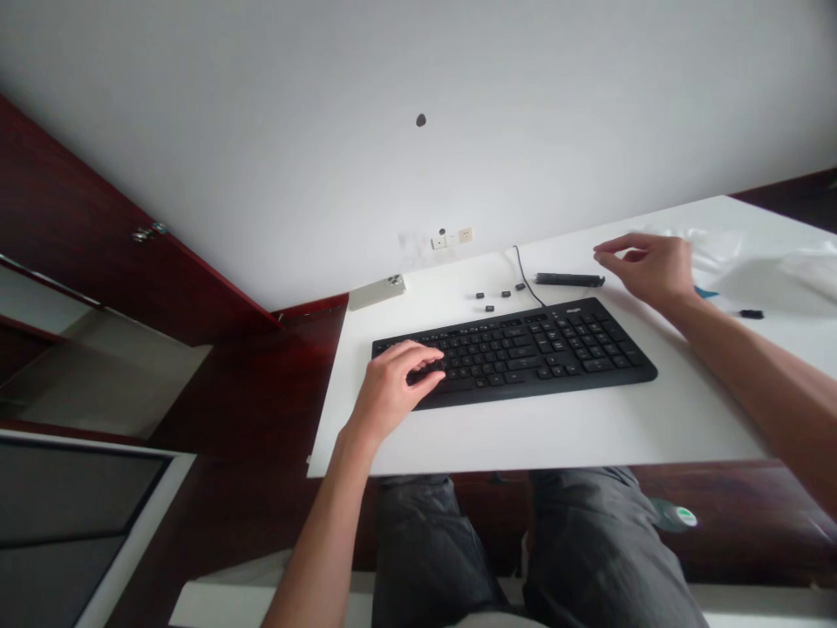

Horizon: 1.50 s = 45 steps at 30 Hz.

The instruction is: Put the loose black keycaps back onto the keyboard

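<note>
My left hand [392,392] rests curled over the left end of a black computer keyboard [523,353], fingertips on the keys. Whether those fingers grip a key, I cannot tell. Several loose black keycaps [489,307] lie on the white desk [555,427] just behind the keyboard. My right hand [647,270] hangs empty above the desk at the back right, its fingers apart. Its fingertips are a little to the right of a black bar-shaped object [568,279] lying behind the keyboard.
A thin black cable [528,276] rises toward the white wall [418,174], which has a socket plate [452,237]. A pale smartphone [377,292] lies at the back left. Clear plastic [765,270] and a small black item [751,314] are at right. A dark-red cabinet [98,235] stands left.
</note>
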Motion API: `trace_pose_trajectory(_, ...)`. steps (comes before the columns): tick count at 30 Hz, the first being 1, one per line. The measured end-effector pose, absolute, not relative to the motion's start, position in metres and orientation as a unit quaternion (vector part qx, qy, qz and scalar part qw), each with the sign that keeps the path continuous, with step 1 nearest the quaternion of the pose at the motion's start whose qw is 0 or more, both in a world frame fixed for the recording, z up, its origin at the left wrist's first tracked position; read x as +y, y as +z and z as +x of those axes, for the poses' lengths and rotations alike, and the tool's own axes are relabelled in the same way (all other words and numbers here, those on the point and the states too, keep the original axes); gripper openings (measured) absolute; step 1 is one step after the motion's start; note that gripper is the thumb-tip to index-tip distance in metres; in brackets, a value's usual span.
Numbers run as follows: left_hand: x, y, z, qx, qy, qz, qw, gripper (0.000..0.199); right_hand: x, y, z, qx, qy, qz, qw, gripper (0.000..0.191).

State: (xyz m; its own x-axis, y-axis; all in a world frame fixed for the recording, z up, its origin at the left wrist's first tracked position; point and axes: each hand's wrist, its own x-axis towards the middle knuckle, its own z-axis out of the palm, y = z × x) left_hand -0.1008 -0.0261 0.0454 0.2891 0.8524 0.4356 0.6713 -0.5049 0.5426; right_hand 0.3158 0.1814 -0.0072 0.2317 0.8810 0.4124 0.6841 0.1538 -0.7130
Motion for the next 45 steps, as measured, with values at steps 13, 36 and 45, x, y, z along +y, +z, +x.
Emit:
trace_pose_trajectory(13, -0.075, 0.034, -0.181, 0.593, 0.309, 0.736, 0.107, 0.012, 0.189, -0.016, 0.318, -0.621, 0.114, -0.643, 0.433, 0.029)
trace_pose_trajectory(36, -0.073, 0.013, -0.167, 0.585, 0.304, 0.750, 0.056, 0.001, 0.186, -0.011, 0.315, -0.602, 0.157, -0.671, 0.405, 0.022)
trace_pose_trajectory(45, -0.076, 0.005, -0.166, 0.561, 0.331, 0.758, 0.032, 0.006, 0.188, -0.013, 0.317, -0.606, 0.157, -0.679, 0.384, 0.023)
